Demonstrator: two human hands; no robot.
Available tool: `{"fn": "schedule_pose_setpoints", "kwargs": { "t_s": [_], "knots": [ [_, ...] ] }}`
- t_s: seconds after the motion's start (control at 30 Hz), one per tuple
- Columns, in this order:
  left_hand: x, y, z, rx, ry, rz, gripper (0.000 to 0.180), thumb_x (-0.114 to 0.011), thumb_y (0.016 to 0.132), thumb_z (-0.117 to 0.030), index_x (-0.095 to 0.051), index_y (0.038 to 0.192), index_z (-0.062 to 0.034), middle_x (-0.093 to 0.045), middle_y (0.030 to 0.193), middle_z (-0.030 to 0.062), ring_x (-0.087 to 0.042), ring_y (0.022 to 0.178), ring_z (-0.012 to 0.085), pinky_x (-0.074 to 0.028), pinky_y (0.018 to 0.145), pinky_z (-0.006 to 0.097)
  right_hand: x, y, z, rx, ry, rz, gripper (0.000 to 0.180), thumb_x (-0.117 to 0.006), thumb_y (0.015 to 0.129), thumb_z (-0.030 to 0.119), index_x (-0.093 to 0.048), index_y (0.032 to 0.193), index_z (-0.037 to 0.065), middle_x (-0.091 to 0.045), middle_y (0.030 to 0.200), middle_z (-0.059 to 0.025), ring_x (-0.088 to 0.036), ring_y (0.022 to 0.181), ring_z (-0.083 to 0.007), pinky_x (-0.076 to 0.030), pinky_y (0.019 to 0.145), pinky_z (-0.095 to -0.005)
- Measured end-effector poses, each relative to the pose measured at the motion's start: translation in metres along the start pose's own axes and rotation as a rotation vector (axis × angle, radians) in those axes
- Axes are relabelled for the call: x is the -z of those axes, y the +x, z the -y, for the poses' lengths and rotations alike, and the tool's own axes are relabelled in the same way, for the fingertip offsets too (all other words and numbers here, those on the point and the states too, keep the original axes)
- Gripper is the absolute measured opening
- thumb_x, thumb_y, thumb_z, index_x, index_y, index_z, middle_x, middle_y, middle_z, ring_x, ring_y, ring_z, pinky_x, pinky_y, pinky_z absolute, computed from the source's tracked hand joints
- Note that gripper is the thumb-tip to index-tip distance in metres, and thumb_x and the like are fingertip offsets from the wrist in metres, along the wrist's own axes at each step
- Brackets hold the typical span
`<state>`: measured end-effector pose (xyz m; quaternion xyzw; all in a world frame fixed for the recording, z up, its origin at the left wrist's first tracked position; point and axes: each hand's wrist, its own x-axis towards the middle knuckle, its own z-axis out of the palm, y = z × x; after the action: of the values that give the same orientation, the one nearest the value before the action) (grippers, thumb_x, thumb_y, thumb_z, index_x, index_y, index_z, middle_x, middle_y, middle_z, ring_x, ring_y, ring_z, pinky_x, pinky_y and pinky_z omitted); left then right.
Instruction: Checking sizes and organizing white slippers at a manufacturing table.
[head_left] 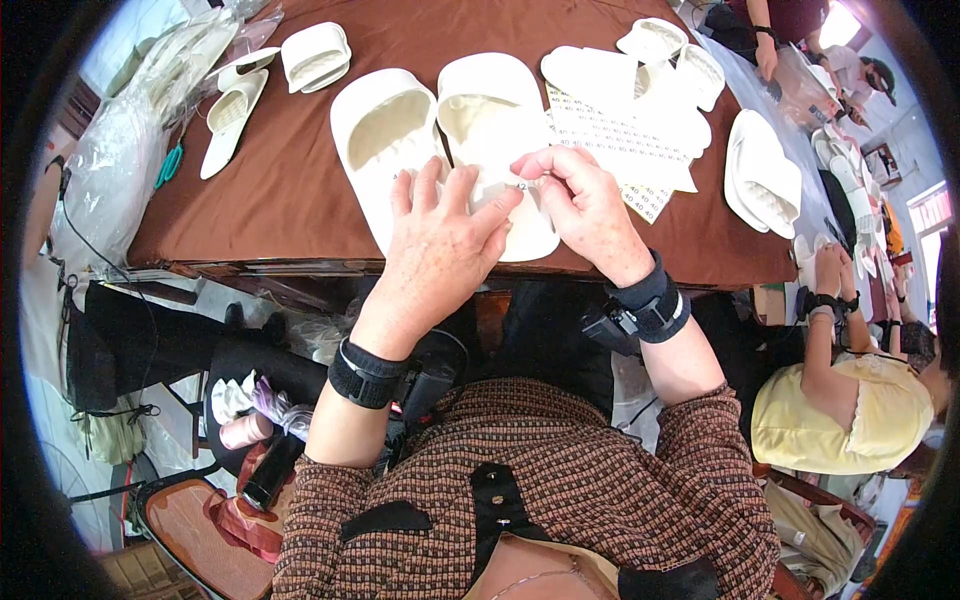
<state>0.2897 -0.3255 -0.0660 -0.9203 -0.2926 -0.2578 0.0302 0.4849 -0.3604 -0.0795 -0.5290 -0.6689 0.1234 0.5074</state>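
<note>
— Where are the hands?

— Both over the near white foam slide sandals (440, 140), a pair lying side by side on the brown cloth-covered counter (280, 190). The left hand (440, 250) spreads its fingers across the right-side sandal. The right hand (585, 205) has its grip pinched on a small white sticker (522, 186), I think; it's tiny.

— What could go wrong?

— The sticker might curl onto a fingertip or land crooked if the sandal slides under the left palm. The white sheet of printed stickers (630, 140) lies just right, near the sleeve's sweep.
</note>
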Motion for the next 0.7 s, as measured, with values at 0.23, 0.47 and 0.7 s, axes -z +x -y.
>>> {"fn": "schedule_pose_setpoints", "kwargs": {
  "t_s": [0.23,0.47,0.7],
  "knots": [
    [0.0012,-0.0002,-0.0003,-0.005,0.014,-0.008,0.034,-0.064,0.089,-0.021,-0.066,0.123,-0.0239,-0.054,0.125,0.0127,-0.045,0.124,0.0357,-0.032,0.106,0.059,0.0003,0.0005,0.0022,0.026,-0.027,0.002,0.018,-0.052,0.087,-0.001,-0.065,0.097,0.007,-0.069,0.091,-0.0097,-0.061,0.084,-0.0261,-0.052,0.074,-0.0362],
    [-0.0023,-0.0019,0.0006,-0.010,0.019,-0.022,0.034,-0.064,0.089,-0.021,-0.065,0.123,-0.0240,-0.054,0.125,0.0127,-0.045,0.125,0.0364,-0.032,0.106,0.059,-0.0003,0.0002,0.0020,0.040,-0.039,0.005,0.017,-0.052,0.087,-0.001,-0.064,0.096,0.006,-0.070,0.092,-0.0088,-0.060,0.085,-0.0264,-0.051,0.076,-0.0368],
    [-0.0027,-0.0024,0.0004,-0.006,0.016,-0.031,0.034,-0.064,0.089,-0.021,-0.065,0.122,-0.0239,-0.054,0.126,0.0129,-0.045,0.125,0.0375,-0.032,0.107,0.058,0.0008,0.0004,0.0023,0.041,-0.019,0.015,0.017,-0.052,0.087,-0.001,-0.064,0.096,0.006,-0.069,0.093,-0.0085,-0.059,0.085,-0.0261,-0.051,0.075,-0.0368]
  ]
}}
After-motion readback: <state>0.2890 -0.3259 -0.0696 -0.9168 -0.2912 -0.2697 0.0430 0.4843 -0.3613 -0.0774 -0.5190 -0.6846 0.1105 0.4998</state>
